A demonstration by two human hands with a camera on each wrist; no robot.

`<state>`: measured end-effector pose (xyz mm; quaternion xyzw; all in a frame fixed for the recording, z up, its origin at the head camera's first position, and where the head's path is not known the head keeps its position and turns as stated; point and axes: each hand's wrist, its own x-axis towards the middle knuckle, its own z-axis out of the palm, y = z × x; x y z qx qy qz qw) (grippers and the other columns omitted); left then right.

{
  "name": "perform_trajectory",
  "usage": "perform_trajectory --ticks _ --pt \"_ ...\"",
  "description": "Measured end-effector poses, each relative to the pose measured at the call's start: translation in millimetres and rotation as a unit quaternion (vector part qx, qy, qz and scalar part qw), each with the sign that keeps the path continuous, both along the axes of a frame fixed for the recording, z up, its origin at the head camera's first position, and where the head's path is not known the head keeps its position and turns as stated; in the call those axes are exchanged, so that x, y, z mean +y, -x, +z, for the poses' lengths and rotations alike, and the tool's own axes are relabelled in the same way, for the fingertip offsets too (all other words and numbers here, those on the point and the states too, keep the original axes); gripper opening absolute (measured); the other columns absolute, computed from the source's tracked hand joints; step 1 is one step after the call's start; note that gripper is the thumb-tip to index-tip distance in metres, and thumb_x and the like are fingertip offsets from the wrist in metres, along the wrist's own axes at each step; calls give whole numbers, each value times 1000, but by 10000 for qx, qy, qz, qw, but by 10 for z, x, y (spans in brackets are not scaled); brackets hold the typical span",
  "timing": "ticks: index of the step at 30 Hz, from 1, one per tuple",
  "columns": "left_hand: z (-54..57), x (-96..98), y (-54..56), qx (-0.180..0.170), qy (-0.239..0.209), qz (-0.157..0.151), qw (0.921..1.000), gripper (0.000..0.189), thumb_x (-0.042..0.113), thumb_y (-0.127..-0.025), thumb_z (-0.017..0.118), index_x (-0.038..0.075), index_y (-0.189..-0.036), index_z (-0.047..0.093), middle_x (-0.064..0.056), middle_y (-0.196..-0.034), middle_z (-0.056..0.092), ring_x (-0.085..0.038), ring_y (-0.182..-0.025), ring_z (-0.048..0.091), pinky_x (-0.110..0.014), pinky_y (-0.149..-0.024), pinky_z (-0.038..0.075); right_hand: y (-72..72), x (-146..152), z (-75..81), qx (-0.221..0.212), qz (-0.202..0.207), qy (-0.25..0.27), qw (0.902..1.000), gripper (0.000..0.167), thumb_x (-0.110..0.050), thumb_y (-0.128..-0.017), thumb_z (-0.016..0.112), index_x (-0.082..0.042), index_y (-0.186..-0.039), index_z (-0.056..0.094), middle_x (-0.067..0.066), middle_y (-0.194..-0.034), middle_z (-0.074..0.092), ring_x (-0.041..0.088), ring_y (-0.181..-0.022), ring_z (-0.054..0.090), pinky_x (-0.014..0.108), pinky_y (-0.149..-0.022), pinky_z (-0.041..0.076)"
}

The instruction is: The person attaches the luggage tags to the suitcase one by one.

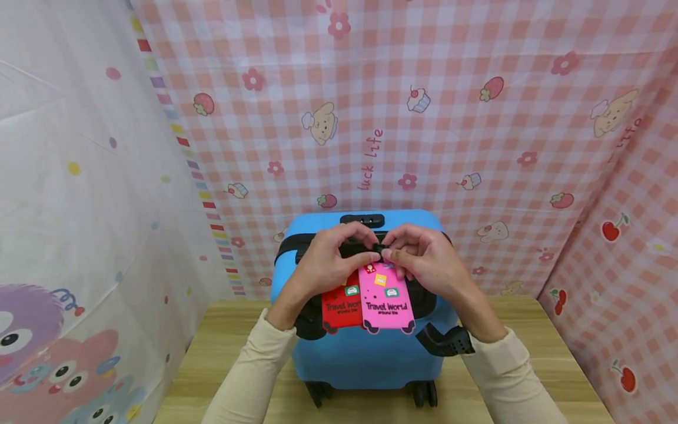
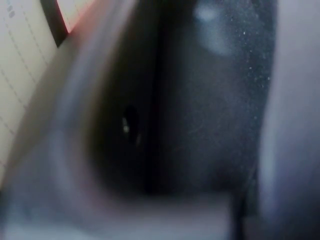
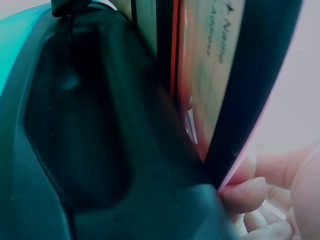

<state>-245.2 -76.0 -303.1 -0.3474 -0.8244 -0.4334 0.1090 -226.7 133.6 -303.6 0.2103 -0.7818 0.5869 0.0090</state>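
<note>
A blue suitcase (image 1: 371, 359) stands upright with a black carry handle and recess on the side facing me. A pink luggage tag (image 1: 386, 303) hangs in front of it, overlapping a red luggage tag (image 1: 339, 309). My left hand (image 1: 336, 259) pinches a small black strap (image 1: 378, 249) at the pink tag's top. My right hand (image 1: 431, 259) meets it there, thumb and curled fingers gripping the tag's top end. In the right wrist view, fingertips (image 3: 245, 195) touch that end. The left wrist view holds only blurred black plastic (image 2: 210, 115); no hand shows.
The suitcase's wheels (image 1: 424, 393) rest on a wood-grain table (image 1: 233, 353). A black band (image 1: 293, 241) crosses the case behind my hands, below a combination lock (image 1: 362, 221). Pink checked cloth (image 1: 445, 147) hangs close behind, with white printed cloth (image 1: 79, 206) at left.
</note>
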Motion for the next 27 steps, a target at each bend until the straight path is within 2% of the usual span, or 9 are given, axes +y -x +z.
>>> perform_trajectory --ticks 8,19,27 --pt "2 -4 -2 -75 -43 60 9999 13 18 -91 72 17 -104 68 6 -93 68 -7 -93 60 -34 -89 49 -3 -11 16 -247 -180 -186 9994 16 -8 -95 64 0 -109 62 12 -81 68 18 -57 57 26 -53 48" --pt "12 -4 3 -32 13 112 9999 12 19 -92 72 18 -102 68 7 -92 68 -8 -91 59 -33 -83 50 -4 -17 23 -214 -165 -189 9995 15 -8 -97 62 0 -110 60 13 -81 66 19 -57 57 26 -52 48" --pt "3 5 -4 -110 52 158 9998 10 21 -92 72 19 -102 68 8 -94 67 -8 -93 58 -34 -85 50 -11 -20 6 -202 -153 -154 9996 14 -8 -97 62 -1 -108 60 12 -78 64 18 -56 55 26 -52 47"
